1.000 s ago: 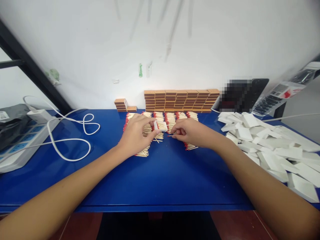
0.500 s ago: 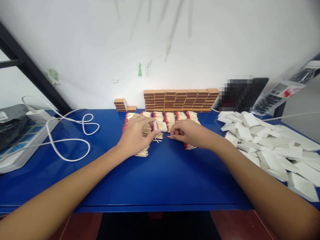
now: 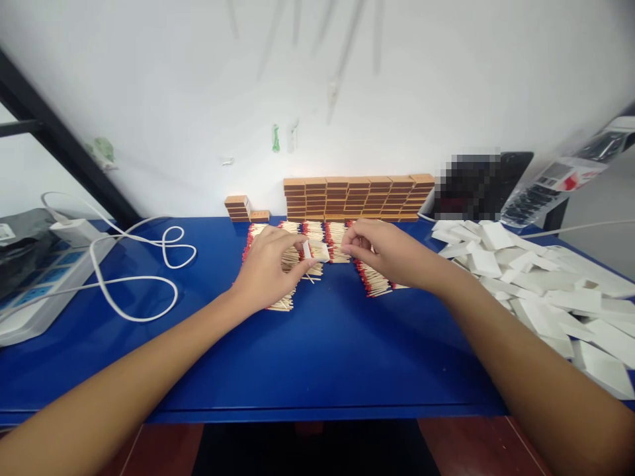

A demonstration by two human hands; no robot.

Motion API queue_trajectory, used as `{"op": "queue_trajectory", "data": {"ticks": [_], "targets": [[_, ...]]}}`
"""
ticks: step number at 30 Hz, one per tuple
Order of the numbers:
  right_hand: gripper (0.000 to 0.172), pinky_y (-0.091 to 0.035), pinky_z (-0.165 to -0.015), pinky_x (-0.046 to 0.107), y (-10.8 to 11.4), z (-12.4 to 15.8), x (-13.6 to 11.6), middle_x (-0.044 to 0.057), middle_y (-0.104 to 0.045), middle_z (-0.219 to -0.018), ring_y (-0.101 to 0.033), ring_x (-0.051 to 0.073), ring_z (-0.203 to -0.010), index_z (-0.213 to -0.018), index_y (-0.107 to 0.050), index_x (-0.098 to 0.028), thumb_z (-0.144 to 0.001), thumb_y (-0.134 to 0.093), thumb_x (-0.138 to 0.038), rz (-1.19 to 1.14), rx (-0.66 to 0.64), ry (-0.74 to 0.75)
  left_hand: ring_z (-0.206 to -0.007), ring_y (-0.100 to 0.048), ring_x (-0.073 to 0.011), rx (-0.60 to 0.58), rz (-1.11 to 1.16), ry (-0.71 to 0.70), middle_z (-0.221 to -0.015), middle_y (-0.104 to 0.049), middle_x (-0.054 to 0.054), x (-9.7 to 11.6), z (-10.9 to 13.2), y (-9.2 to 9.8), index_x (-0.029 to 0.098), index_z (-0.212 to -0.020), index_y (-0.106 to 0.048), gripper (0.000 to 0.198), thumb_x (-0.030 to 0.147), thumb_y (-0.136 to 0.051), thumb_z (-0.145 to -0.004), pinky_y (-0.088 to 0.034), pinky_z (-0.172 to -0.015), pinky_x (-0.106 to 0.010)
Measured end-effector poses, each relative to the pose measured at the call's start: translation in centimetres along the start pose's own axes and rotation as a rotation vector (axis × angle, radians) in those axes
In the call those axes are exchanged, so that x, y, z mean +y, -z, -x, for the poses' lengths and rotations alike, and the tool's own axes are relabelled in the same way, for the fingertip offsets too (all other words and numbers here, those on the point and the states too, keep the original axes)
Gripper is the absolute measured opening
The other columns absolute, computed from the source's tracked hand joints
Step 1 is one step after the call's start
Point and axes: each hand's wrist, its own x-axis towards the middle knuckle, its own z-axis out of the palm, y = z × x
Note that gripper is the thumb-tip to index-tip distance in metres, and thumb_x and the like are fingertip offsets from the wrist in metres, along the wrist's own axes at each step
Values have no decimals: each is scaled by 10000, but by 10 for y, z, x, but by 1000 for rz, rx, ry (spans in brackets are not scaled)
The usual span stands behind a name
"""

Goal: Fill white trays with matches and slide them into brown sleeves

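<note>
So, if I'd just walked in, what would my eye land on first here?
Probably the rows of red-tipped matches across the middle of the blue table, where the left hand holds a small white tray and the right hand hovers beside it. Next, likely the long stack of brown-and-orange boxes behind them, and the jumbled heap of white pieces on the right.

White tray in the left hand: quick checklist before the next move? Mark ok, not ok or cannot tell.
1. Left hand grips white tray: ok, between thumb and fingers.
2. Tray's open side faces up: ok.
3. Right hand holds a match: cannot tell, too small at the fingertips.
4. Loose matches near left thumb aligned: not ok, some lie askew.
5. White cable away from left hand: ok, apart.
</note>
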Motion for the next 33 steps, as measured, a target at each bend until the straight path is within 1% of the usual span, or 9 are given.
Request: {"op": "queue_trajectory", "data": {"ticks": [2,5,12,19,22,25,27,30,33], "targets": [[190,-420,-704,318,-5,-1,-3,62,-675,-888,-597,204,-791,-930,-636,-210,-1033,-566,-354,-34,83,60,-1023,-659,-273,-11,11,11,-1041,-773,-70,3,0,1,217,-1154,-743,313,453,-767,-950,-521,-965,-456],[157,-426,-728,316,-15,-2,-9,63,-664,-912,-595,202,-819,-942,-638,-210,-1030,-586,-330,-66,141,121,-989,-659,-258,-17,47,1,-1031,-771,-62,10,0,2,223,-1140,-745,289,439,-771,-949,-519,-944,-438],[87,-424,-715,302,-26,-2,-9,49,-644,-932,-575,181,-788,-976,-640,-211,-1024,-606,-275,-58,154,170,-951,-651,-244,-25,122,-17,-956,-758,-39,15,0,3,224,-1119,-742,241,388,-778,-946,-513,-927,-422],[112,-417,-721,304,-20,-1,-13,56,-661,-932,-574,185,-791,-994,-667,-213,-1036,-584,-276,-62,154,218,-976,-662,-248,-4,114,-16,-1016,-772,-51,12,0,2,225,-1140,-743,265,400,-781,-944,-519,-941,-433],[157,-413,-711,306,-12,-1,-13,58,-667,-895,-570,186,-771,-968,-677,-207,-1042,-563,-285,-45,201,191,-994,-675,-253,0,106,-5,-1030,-780,-55,11,-1,3,229,-1163,-744,290,422,-776,-949,-520,-959,-443],[182,-413,-711,314,-4,-1,-7,65,-662,-867,-575,191,-761,-945,-690,-199,-1031,-555,-284,43,227,137,-1025,-674,-258,26,88,26,-1025,-788,-45,10,-2,4,232,-1161,-746,290,422,-782,-945,-523,-968,-438],[183,-408,-710,318,-3,-3,0,73,-666,-861,-581,198,-763,-910,-707,-195,-1007,-574,-274,119,161,99,-1042,-667,-263,61,53,51,-1021,-792,-36,10,-3,5,235,-1134,-751,271,419,-788,-939,-524,-970,-438],[152,-408,-718,316,-5,-4,9,83,-692,-895,-600,206,-797,-861,-729,-189,-957,-618,-231,187,-19,70,-1043,-664,-263,99,7,66,-1032,-795,-31,8,-3,5,235,-1104,-754,236,391,-796,-932,-524,-969,-444],[100,-417,-730,311,-10,-6,9,94,-720,-976,-626,209,-843,-888,-740,-180,-931,-651,-194,201,-144,30,-1048,-669,-265,108,7,54,-1042,-794,-30,8,-3,5,232,-1110,-751,239,371,-806,-924,-527,-969,-451]]}}
